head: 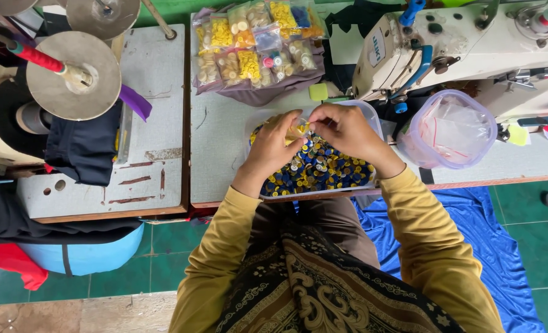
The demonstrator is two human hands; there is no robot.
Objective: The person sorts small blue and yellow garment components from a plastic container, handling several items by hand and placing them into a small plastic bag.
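Note:
A clear plastic tub (372, 120) full of blue, yellow and gold buttons (323, 172) stands at the table's front edge. Both hands hover over it, close together. My left hand (274, 145) and my right hand (345, 129) pinch a small clear plastic bag (298, 128) with yellow buttons inside, held between the fingertips of both. The yellow sleeves reach in from below.
Several small bags of sorted buttons (255, 43) lie on a grey cloth at the back. A white sewing machine (465, 43) stands at right with a clear tub (449, 129) holding plastic bags beside it. Metal discs and dark fabric (83, 148) sit at left. Blue cloth (471, 240) lies on the floor.

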